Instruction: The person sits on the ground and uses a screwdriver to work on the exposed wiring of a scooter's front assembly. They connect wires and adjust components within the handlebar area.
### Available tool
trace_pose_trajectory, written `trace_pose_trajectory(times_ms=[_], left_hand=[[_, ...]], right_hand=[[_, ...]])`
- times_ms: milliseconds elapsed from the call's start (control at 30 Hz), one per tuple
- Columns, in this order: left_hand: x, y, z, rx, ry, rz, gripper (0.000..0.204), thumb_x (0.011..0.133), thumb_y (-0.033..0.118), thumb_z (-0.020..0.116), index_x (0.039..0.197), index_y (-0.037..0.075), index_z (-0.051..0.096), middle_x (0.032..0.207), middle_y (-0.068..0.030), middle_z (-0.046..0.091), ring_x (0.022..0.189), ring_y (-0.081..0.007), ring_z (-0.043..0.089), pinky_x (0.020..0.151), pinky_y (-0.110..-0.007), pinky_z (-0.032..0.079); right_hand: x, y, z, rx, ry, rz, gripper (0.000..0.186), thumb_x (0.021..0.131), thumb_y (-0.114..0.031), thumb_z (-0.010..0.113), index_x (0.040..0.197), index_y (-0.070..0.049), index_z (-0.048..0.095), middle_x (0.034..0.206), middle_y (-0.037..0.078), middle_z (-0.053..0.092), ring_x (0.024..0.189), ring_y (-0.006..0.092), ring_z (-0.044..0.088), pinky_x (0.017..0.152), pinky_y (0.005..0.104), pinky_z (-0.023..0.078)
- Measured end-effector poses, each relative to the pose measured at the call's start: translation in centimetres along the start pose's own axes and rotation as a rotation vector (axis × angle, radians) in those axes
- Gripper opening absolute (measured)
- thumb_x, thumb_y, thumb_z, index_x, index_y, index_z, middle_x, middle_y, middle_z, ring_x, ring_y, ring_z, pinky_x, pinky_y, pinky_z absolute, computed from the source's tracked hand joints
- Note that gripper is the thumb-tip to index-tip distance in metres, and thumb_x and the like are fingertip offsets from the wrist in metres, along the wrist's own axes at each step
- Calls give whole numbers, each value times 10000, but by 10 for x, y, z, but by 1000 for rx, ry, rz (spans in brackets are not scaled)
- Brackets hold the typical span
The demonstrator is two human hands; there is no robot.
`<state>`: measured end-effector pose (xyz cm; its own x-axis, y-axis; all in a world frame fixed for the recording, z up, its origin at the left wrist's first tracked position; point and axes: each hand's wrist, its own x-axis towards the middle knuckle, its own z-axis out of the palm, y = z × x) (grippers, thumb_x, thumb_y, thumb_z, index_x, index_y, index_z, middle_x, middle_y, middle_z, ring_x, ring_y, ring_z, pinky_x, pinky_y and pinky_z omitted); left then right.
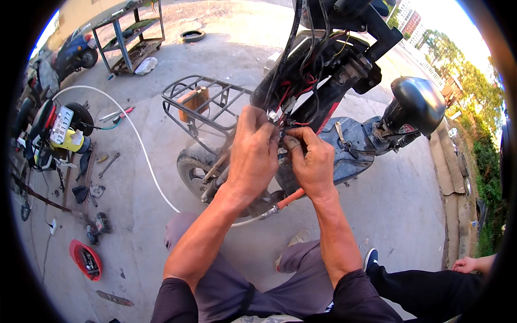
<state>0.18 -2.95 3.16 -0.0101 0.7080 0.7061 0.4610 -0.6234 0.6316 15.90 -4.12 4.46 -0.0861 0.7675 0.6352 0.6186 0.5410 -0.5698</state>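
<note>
My left hand [252,148] and my right hand [311,161] meet at the exposed wiring of a scooter [334,140] in front of me. The fingers of both are closed in a pinch on thin wires at one spot, and the fingers hide the exact joint. Small white connectors [273,115] sit just above my left fingertips. Red wires [304,89] and black cables [293,48] run up from there along the frame. A black rear rack [215,99] with an orange block [194,104] stands to the left of my hands, above a wheel [188,169].
An orange-handled air tool [291,199] on a white hose [142,145] lies below my wrists. To the left are a red bowl of parts [86,260], a cordless drill [98,229], a wrench [109,165] and a parked motorbike [64,134]. Another person's leg [420,285] is at right.
</note>
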Motion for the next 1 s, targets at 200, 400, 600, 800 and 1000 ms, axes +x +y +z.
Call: trace_pose_trajectory(times_ms=[200, 400, 600, 800, 1000], left_hand=[[4, 1, -11, 42, 10, 45, 149, 853, -44, 793, 982, -34, 720, 1092, -151, 563, 929, -300, 643, 781, -416, 561], [5, -2, -9, -80, 95, -19, 385, 868, -78, 803, 1212, -1, 647, 1039, -65, 546, 795, -134, 582, 660, -289, 575], [8, 6, -2, -50, 95, -58, 434, 896, -51, 818, 1307, 18, 694, 982, -39, 526, 771, -104, 544, 606, -268, 526], [9, 1, 2, -45, 185, -50, 164, 1035, 27, 729, 1196, -2, 725, 985, -39, 618, 822, -100, 629, 648, -278, 545], [8, -2, -14, -642, 186, -477, 265, 1151, 206, 621, 1205, -27, 735, 944, -44, 707, 816, -108, 668, 744, -291, 629]], right_hand=[[5, -3, -18, 66, -108, 38, 154, 979, -30, 727, 1127, 7, 743, 997, 189, 776, 865, 375, 760, 749, 417, 587], [9, -3, -34, 220, 68, 195, 214, 990, -111, 791, 1131, 40, 734, 914, 119, 782, 758, 171, 734, 689, 314, 562], [15, -4, -17, 287, 145, 224, 266, 1027, -171, 790, 1109, 68, 706, 780, 67, 743, 693, 95, 698, 631, 264, 529], [17, 4, -15, 354, 160, 248, 177, 1048, -113, 726, 1084, 59, 709, 797, 57, 747, 696, 83, 685, 639, 272, 533], [15, 5, -26, 425, 133, 311, 164, 1055, -111, 707, 1085, 51, 710, 824, 55, 752, 732, 81, 684, 648, 275, 524]])
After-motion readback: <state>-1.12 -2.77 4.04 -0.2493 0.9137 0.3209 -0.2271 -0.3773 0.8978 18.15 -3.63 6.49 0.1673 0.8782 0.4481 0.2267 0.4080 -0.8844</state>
